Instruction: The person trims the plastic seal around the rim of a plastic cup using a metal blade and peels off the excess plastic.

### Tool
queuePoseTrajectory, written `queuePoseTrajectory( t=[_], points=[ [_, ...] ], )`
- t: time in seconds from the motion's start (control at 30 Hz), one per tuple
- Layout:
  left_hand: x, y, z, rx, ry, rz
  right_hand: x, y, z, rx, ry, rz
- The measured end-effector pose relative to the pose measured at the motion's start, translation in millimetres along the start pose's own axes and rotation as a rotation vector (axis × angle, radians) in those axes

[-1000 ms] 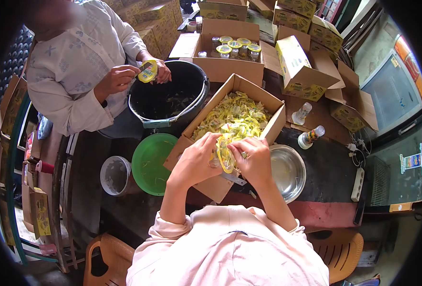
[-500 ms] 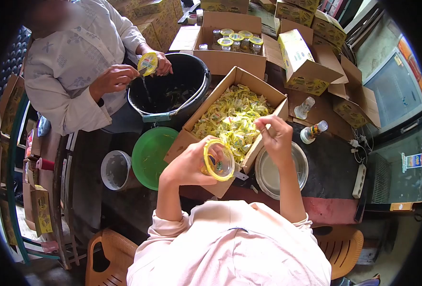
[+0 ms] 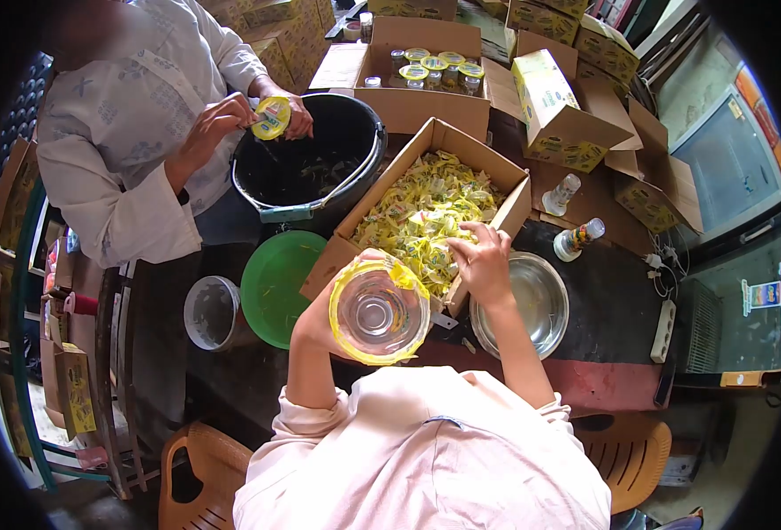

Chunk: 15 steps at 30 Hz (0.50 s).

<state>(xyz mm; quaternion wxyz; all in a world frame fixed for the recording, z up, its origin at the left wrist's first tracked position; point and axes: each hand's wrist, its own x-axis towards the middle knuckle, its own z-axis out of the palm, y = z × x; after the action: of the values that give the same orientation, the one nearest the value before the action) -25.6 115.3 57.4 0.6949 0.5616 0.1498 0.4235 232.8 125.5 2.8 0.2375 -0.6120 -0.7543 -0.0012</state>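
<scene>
Cup, clear, one: held in front of the wearer's chest, near the nearer end of the scrap carton [image 3: 513, 210]; round, ringed with torn yellow film [image 3: 344, 276], concentric rings showing at its middle. Listed here as the clear cup [image 3: 376, 316].

Left hand [image 3: 318, 311]: closed around the side of the clear cup, partly hidden behind it.

Right hand [image 3: 486, 265]: apart from the cup, above the scrap carton's right-hand side; fingers bent, fingertips near the yellow scraps [image 3: 417, 199]. Whether they pinched anything could not be told.

Scrap carton: open, slanted across the table, heaped with crumpled yellow and whitish scraps.

Steel bowl [image 3: 542, 305]: to the right of the carton, partly behind the right forearm.

Green basin [image 3: 275, 296]: to the left of the carton, just beside a small pale bucket [image 3: 211, 312].

Black bucket [image 3: 298, 181]: large, wire-handled, beyond the green basin. Above it a co-worker [image 3: 134, 115] in a patterned pale shirt held a yellow-topped cup [image 3: 271, 118] in both hands.

Open box [image 3: 421, 108]: at the back, containing several yellow-lidded containers [image 3: 412, 72].

Clear jars, two: a farther jar [image 3: 561, 193] and a nearer jar [image 3: 577, 239], the latter with multicoloured contents, both right of the scrap carton.
</scene>
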Motion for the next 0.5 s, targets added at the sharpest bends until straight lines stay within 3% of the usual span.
queuePoseTrajectory(
  t=[0.1,0.17,0.2,0.23,0.37,0.47,0.5],
  points=[
    [4,0,1,-0.014,-0.033,0.047,4,-1,-4,0.088,0.01,0.019],
    [7,-1,-2,0.218,-0.054,0.221,7,-5,-7,0.122,0.015,0.076],
    [8,-1,1,0.242,0.031,0.23,7,-8,-10,0.138,0.014,0.106],
    [10,-4,-7,0.334,-0.015,0.265,6,-12,-14,0.151,0.056,0.096],
    [-3,-2,-1,0.211,0.263,0.038,-21,-18,-19,0.297,0.044,-0.014],
    [-13,-1,-7,0.222,0.306,-0.039,-57,-16,-19,0.346,-0.073,0.074],
    [-16,-2,-9,0.229,0.307,-0.064,-68,-15,-17,0.462,-0.101,0.243]
  ],
)
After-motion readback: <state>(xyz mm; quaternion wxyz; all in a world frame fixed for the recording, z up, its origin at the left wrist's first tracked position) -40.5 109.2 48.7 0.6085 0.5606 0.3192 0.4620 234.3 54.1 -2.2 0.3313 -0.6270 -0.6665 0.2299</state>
